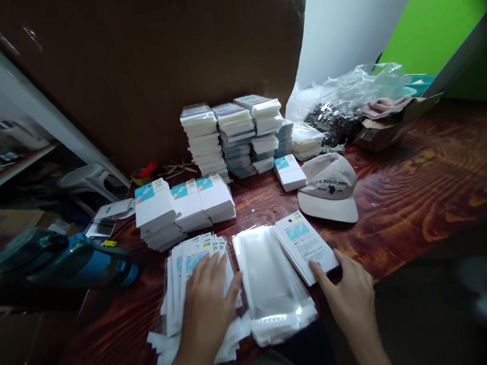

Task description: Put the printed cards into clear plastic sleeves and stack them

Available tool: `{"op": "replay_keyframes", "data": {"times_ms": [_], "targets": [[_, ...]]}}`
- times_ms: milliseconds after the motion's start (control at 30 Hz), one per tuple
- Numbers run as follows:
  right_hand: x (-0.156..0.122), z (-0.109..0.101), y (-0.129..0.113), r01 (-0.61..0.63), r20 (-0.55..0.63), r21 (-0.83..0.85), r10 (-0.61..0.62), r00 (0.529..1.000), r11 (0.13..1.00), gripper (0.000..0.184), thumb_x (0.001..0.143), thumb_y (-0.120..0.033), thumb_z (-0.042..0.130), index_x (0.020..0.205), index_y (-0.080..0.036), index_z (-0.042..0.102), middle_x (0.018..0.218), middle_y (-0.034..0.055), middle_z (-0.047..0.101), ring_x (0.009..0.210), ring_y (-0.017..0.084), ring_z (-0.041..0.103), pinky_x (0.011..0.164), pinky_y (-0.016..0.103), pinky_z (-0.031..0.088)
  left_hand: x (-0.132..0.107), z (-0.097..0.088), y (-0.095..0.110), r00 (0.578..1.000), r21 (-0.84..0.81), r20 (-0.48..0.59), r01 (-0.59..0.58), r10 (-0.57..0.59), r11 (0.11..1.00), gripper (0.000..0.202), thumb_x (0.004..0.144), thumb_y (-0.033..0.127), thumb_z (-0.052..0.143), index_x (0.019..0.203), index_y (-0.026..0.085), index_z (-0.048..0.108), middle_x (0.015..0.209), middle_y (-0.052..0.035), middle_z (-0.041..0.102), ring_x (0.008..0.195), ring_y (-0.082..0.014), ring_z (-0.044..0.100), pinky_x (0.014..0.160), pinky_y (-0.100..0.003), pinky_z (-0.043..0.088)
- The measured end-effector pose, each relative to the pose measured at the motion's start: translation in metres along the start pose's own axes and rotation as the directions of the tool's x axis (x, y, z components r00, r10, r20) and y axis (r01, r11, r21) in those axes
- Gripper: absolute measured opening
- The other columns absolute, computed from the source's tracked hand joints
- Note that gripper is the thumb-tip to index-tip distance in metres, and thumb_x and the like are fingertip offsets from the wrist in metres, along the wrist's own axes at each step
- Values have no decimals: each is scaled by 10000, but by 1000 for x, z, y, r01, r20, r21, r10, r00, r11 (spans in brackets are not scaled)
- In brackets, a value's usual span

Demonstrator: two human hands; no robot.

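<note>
My left hand [209, 298] rests on a spread pile of printed cards in clear sleeves [191, 250], fingers stretched out and thumb apart. With thumb and fingers at opposite edges, my right hand [348, 290] grips the near end of a stack of printed cards [303, 240]. White, blue and yellow print shows on the top card. Between the hands lies a pile of clear plastic sleeves [266, 279], its left edge close to my left thumb. The sleeves' near ends are slightly fanned.
Behind are blocks of white cards [157, 206] and tall stacks of packed cards [233, 131]. A beige cap [329, 185] sits right of a small card stack [289, 173]. A blue bottle [84, 262] lies left. An open cardboard box [383, 131] and plastic bags [350, 90] are at back right.
</note>
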State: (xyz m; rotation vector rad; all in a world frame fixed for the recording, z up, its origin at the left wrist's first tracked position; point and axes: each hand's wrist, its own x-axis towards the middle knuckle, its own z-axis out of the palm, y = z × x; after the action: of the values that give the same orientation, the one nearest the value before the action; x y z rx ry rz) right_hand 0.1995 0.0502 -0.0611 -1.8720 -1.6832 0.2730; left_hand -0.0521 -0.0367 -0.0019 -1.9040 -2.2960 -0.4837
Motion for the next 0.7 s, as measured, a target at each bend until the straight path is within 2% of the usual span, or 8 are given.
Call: {"op": "replay_keyframes", "data": {"times_ms": [133,267,400,467,533,600,633,700], "targets": [[-4,-16,-9,-44,-101,144,59,993,989,561,826,-583,519,1122,-129,665,1014,169,672,962,339,589,904,493,436,17,16,35,965,17,229,-133,125,991,493,908,427,473,1338,201,557,1481,-117,456,1396,-400,303,1062,-559,342],[-9,-26,-11,-316,96,438,305,947,842,476,821,-543,600,1164,-218,655,885,64,682,713,229,618,678,350,500,20,20,43,950,51,290,-136,116,989,447,916,356,475,1333,222,563,1483,-85,452,1413,-396,267,1084,-589,297],[-8,-28,-8,-429,193,572,394,899,699,499,764,-540,678,1115,-186,672,862,56,710,765,242,641,683,327,509,17,23,42,957,37,268,-122,108,992,409,921,303,461,1300,233,598,1447,-93,496,1406,-400,280,1081,-598,291],[-6,-30,-8,-446,226,693,417,880,566,459,742,-507,718,1071,-190,680,892,51,719,793,235,646,700,310,519,17,23,42,968,-23,239,-76,80,997,395,917,290,465,1277,237,620,1433,-126,505,1405,-398,285,1076,-598,295],[-6,-36,-7,-482,328,806,418,847,345,409,725,-470,752,1025,-200,683,871,33,719,750,207,642,668,283,524,18,19,42,979,-174,201,7,29,985,400,911,303,477,1281,233,614,1415,-147,519,1402,-378,302,1075,-576,311],[-9,-47,-6,-566,490,810,352,797,154,376,721,-448,766,990,-197,689,805,23,710,690,192,631,620,278,519,19,12,42,981,-415,187,130,-56,900,419,909,339,493,1307,243,583,1394,-122,547,1368,-335,388,1079,-511,340],[-11,-53,-5,-623,575,774,282,768,117,356,733,-444,758,974,-191,694,771,23,702,667,189,625,600,278,510,19,7,43,973,-534,204,203,-108,821,427,906,362,505,1313,253,572,1365,-102,579,1324,-314,458,1069,-470,366],[-16,-64,-4,-710,703,679,115,702,185,304,768,-438,732,924,-178,712,711,19,681,626,172,603,553,257,470,20,-3,44,936,-695,282,350,-211,628,441,890,407,538,1306,266,573,1248,-74,673,1193,-277,593,1024,-398,423]]}}
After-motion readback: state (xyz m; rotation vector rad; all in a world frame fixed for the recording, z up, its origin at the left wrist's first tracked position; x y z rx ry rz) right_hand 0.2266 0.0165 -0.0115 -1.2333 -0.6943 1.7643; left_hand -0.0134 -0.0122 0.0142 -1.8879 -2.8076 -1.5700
